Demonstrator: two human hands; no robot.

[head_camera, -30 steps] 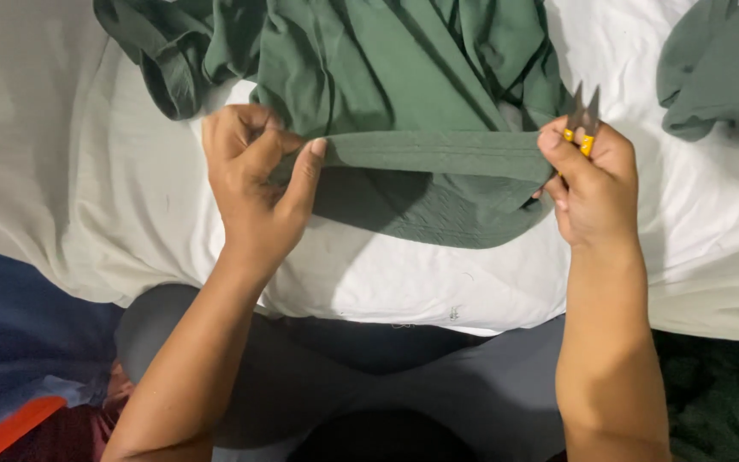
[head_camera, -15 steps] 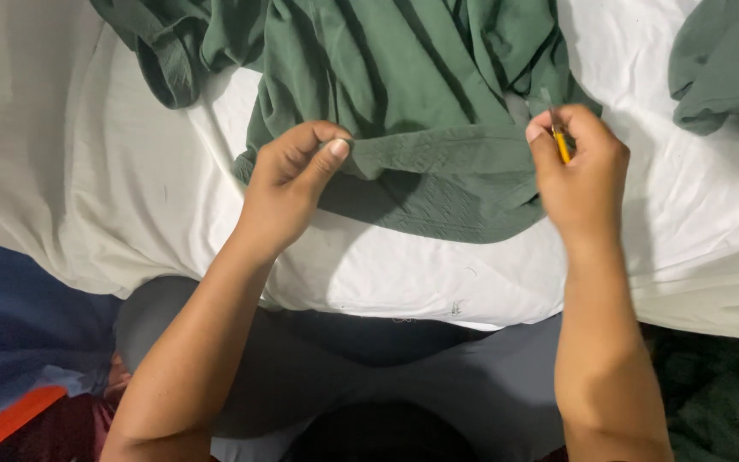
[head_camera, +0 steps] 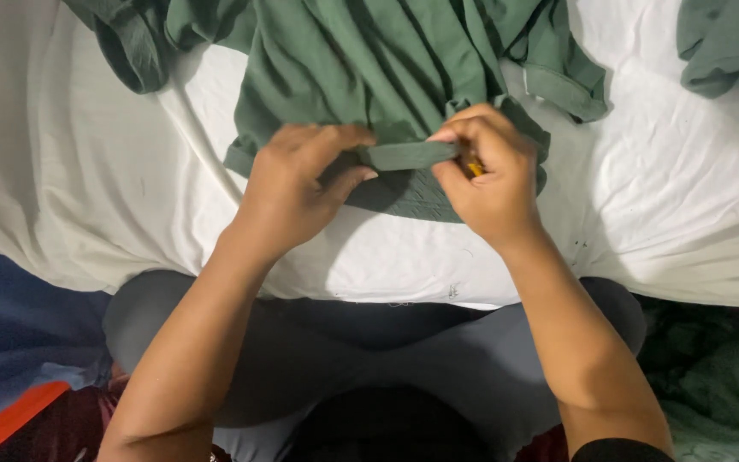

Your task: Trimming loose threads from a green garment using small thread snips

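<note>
A dark green garment (head_camera: 369,60) lies bunched on a white sheet (head_camera: 87,171). Both my hands pinch its folded hem strip (head_camera: 408,156) close together. My left hand (head_camera: 301,192) grips the strip's left end between thumb and fingers. My right hand (head_camera: 493,175) holds the right end and also encloses a small yellow-handled tool (head_camera: 475,168), mostly hidden inside the fist.
A second piece of green cloth (head_camera: 729,43) lies at the top right of the sheet. My legs in grey trousers (head_camera: 438,351) are below the sheet edge. Blue and orange fabric (head_camera: 10,359) sits at lower left, dark green cloth (head_camera: 712,376) at lower right.
My hands have come together from a wide stretch of the hem to a short pinch at the middle. The tool's metal tips, visible before, are now hidden in my right fist.
</note>
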